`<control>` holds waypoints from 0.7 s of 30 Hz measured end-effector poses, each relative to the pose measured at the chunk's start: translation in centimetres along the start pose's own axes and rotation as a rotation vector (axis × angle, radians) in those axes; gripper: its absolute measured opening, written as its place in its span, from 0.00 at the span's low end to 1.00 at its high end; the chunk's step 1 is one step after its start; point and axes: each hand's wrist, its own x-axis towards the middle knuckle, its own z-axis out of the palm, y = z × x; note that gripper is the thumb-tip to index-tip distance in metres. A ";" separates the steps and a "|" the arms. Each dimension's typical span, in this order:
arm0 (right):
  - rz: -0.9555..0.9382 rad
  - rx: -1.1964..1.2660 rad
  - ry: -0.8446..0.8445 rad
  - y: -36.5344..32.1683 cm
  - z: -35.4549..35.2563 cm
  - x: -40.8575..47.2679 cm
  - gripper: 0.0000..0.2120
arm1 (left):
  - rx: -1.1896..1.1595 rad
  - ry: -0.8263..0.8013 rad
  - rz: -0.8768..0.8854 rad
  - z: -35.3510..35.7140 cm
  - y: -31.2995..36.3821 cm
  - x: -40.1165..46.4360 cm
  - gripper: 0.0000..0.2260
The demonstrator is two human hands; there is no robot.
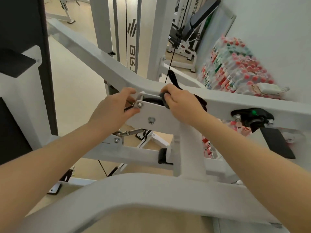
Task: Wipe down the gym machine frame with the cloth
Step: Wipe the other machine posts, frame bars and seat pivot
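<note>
Cloth (165, 100), dark, soft and light, sits bunched in the gripping right hand (178, 101) against the rigid frame (235, 101), while the left hand (116, 106) curls round the bracket (148, 111).

open gap beneath white pulley bracket (154, 113), black cable (170, 68) crossing behind upper frame bar (94, 56)
</note>
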 end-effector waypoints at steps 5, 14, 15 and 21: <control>-0.157 -0.063 0.002 -2.8 1.7 1.6 0.10 | -0.224 0.046 -0.097 0.4 -0.5 0.1 0.20; -0.944 -0.278 0.371 -0.9 1.3 -2.0 0.09 | -0.379 -0.017 -0.114 -0.7 -2.5 0.0 0.14; -1.042 -0.438 0.265 -0.6 1.6 -1.6 0.11 | -0.371 -0.002 -0.116 -0.8 -2.6 -0.2 0.15; -1.117 -0.738 -0.050 1.2 1.9 -0.6 0.09 | -0.319 0.009 -0.127 -1.0 -3.1 -1.7 0.16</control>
